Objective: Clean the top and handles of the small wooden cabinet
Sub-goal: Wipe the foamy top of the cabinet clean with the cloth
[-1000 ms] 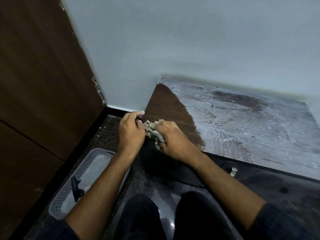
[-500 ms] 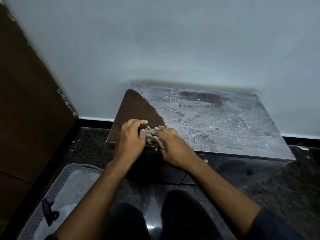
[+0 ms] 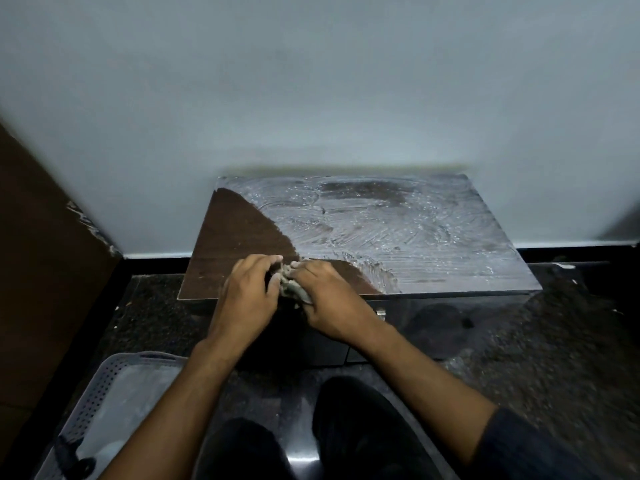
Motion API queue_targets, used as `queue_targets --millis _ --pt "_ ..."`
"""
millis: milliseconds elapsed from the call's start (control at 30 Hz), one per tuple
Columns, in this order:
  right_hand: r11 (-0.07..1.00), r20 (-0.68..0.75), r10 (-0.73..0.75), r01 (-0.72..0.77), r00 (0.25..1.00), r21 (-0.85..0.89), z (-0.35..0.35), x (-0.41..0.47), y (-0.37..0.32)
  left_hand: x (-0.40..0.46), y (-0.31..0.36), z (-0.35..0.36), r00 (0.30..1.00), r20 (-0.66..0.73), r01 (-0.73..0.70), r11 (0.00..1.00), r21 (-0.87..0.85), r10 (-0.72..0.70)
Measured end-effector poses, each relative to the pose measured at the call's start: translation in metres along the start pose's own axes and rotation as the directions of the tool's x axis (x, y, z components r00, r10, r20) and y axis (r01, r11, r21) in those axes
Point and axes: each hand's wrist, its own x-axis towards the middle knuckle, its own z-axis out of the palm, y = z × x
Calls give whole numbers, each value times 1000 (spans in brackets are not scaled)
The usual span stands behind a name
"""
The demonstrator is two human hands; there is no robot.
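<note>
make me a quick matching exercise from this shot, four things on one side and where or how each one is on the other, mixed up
Things:
1. cloth
2. cabinet top
3. basket
4. metal handle

Places or states:
A. on the floor at lower left, perforated plastic
B. bunched between the left hand and the right hand
C. on the cabinet front just under the top's near edge
D. smeared with white foam over most of it, bare brown wood at its left

Pairs: 1-B, 2-D, 3-A, 4-C
</note>
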Motion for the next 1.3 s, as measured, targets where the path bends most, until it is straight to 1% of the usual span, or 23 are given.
queue_targets --millis 100,167,267,367,433,500,567,633,733,833,900,967,1033,1100,1167,1200,1300 --pt "995 -38 104 -104 994 4 -17 -22 29 -4 -1 -1 999 8 -37 999 -18 37" --pt "990 -75 140 -141 987 -15 -18 -25 35 -3 0 1 999 6 -44 999 -8 44" --pt "993 -84 104 -108 991 -43 -8 -12 19 3 8 6 1000 -7 -21 1000 14 21" --pt "999 -44 26 -26 999 -18 -1 3 3 11 16 9 1000 2 -6 1000 12 6" --pt "1000 -16 -2 2 1000 -1 -6 3 8 12 16 7 1000 0 -3 1000 23 3" --pt "1000 -4 29 -29 1000 4 -15 -10 25 10 9 3 1000 -22 2 1000 29 -1" --pt "995 -30 95 -95 995 15 -26 -27 46 6 0 -4 999 -51 14 1000 24 -13" --pt "992 -35 125 -125 992 -3 -28 -31 58 7 -6 -8 997 -73 24 999 20 -23" --pt "992 -38 116 -117 993 -39 -19 -5 54 18 -4 -6 998 -64 28 999 36 -25" --pt "994 -44 102 -104 994 -40 -10 35 47 29 7 0 1000 -6 18 997 70 -18" --pt "989 -76 145 -147 986 -25 -9 62 45 35 13 3 999 31 24 995 98 -28" --pt "986 -114 160 -164 981 -29 -7 73 42 39 15 4 999 20 43 993 111 -45" --pt "993 -103 114 -115 988 -5 -4 62 35 41 14 4 997 -19 77 993 93 -76" --pt "1000 -48 2 -1 999 27 -2 35 30 40 12 4 994 -37 107 992 66 -105" --pt "997 20 -73 73 997 23 -5 25 36 37 10 4 994 -31 104 993 55 -102" --pt "998 28 -62 62 998 13 -10 33 43 37 9 3 995 -30 99 993 57 -97" --pt "996 -3 85 -85 996 -15 -25 74 60 34 8 -1 995 -26 100 992 72 -98"
